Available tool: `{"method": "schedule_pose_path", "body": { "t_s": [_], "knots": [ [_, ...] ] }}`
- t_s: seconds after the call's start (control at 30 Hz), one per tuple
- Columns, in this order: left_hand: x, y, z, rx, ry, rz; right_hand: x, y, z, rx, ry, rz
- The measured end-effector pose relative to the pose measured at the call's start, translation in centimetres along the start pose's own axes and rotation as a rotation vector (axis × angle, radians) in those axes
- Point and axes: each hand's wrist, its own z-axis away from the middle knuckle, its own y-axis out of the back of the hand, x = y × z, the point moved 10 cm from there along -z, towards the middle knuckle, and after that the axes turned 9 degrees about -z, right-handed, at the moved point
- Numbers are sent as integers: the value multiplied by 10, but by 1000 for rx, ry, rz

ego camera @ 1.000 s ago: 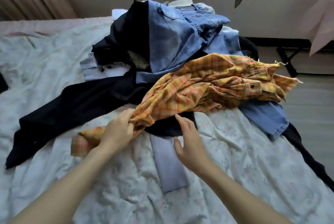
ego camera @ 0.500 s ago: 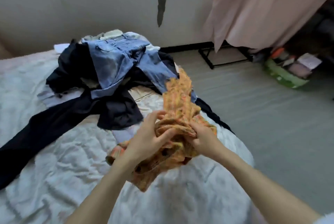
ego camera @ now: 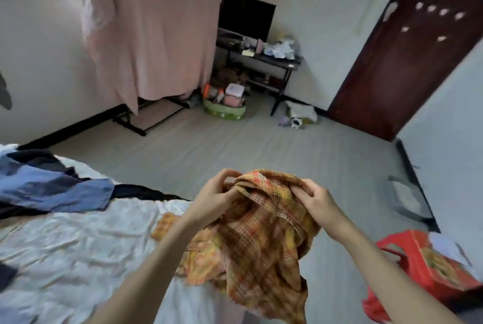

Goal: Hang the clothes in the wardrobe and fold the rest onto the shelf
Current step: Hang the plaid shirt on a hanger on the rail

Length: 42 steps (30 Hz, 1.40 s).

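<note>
The plaid shirt (ego camera: 264,232) has been lifted clear of the pile of clothes (ego camera: 52,187) on the bed (ego camera: 78,240). Left hand (ego camera: 214,198) and right hand (ego camera: 317,200) each grip its bunched upper edge.

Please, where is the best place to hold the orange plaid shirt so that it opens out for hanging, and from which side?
Probably along its top edge, from above. Both hands already pinch the plaid shirt there, the left hand and the right hand apart, and the cloth hangs bunched below them. Sliding each grip outward along that edge should spread it. Collar and shoulders cannot be told apart in the folds.
</note>
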Motion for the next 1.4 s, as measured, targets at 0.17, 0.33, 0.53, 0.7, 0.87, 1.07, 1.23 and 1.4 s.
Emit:
{"method": "schedule_pose_path", "body": {
  "t_s": [0.17, 0.33, 0.53, 0.7, 0.87, 1.07, 1.23, 1.4],
  "knots": [
    [119, -144, -8, -368, -85, 55, 46, 138, 79, 86, -120, 46],
    [219, -297, 38, -639, -200, -52, 95, 234, 195, 146, -271, 40],
    [265, -440, 107, -851, -186, -121, 138, 329, 321, 383, -300, -99],
    [287, -530, 168, -1032, -119, -41, 149, 362, 394, 523, -149, -216],
    [331, -595, 222, -1278, -89, 144, 170, 403, 454, 867, -221, 88],
    [367, -637, 269, -1520, -347, 118, 167, 452, 542, 1334, -265, 150],
    [379, -673, 310, -1691, -405, 199, 157, 475, 613, 1671, -346, 112],
    [388, -724, 311, -1509, -378, 44, 151, 475, 636, 1673, -373, 152]
  ]
}}
